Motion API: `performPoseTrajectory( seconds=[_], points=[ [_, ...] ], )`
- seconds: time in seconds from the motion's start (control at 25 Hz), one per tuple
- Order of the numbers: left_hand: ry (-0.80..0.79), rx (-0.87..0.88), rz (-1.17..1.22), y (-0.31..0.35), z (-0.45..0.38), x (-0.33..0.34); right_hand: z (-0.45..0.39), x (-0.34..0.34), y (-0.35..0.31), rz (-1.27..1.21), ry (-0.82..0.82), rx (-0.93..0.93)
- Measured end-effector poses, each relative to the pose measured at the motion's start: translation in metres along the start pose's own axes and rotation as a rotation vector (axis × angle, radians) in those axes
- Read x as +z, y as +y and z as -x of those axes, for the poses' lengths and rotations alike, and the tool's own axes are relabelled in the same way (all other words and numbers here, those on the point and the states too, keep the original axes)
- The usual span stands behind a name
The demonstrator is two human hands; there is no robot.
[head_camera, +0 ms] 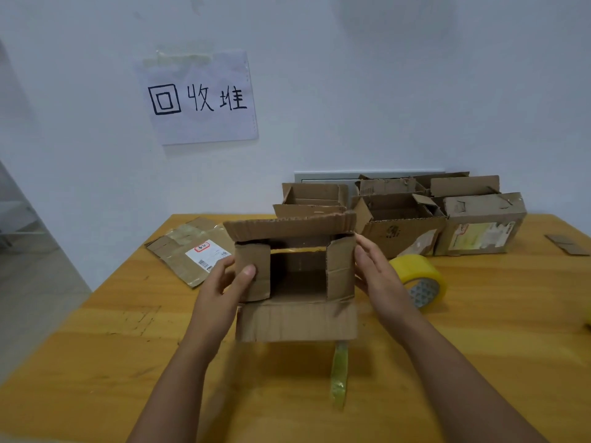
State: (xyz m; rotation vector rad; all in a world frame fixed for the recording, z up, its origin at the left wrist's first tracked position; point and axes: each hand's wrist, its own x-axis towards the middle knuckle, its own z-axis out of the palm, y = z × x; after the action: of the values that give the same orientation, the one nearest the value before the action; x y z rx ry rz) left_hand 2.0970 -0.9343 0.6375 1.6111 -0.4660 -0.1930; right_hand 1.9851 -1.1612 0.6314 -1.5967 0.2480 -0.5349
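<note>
The person holds a small cardboard box (pixel 295 321) over the wooden table (pixel 479 346), its open side facing the camera and only bare cardboard showing inside. The left hand (pixel 224 282) pinches the left flap with the thumb in front. The right hand (pixel 377 276) presses the right wall with straight fingers. Three open boxes (pixel 399 225) stand behind.

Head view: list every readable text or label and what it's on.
"回收堆": handwritten on the paper sheet taped to the wall.
Label on the flattened carton: red-framed mark and barcode, too small to read.
Stickers on the far right box and the box beside it: blurred, unreadable.
Held box: no text visible.
</note>
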Motion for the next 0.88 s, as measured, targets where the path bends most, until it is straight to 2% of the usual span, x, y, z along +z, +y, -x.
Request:
performPoseTrajectory(
  seconds=[0.24, 0.36, 0.56, 0.64, 0.88],
  points=[
    [0.022, 0.120, -0.167, 0.017, -0.004, 0.032, 0.004, -0.004, -0.018, 0.160, 0.069, -0.123],
    [0.012, 0.191, -0.123, 0.043, -0.005, 0.063, 0.006, -0.027, -0.041, 0.335, 0.118, -0.165],
    [-0.255, 0.207, 0.017, 0.084, -0.005, 0.146, 0.022, -0.129, -0.083, 0.183, 0.319, -0.144],
    [-0.316, 0.179, 0.061, 0.096, -0.007, 0.185, 0.027, -0.179, -0.091, 0.159, 0.381, -0.105],
    [-0.483, -0.004, 0.021, 0.108, -0.006, 0.323, 0.041, -0.301, -0.093, 0.272, 0.555, 0.125]
  ],
)
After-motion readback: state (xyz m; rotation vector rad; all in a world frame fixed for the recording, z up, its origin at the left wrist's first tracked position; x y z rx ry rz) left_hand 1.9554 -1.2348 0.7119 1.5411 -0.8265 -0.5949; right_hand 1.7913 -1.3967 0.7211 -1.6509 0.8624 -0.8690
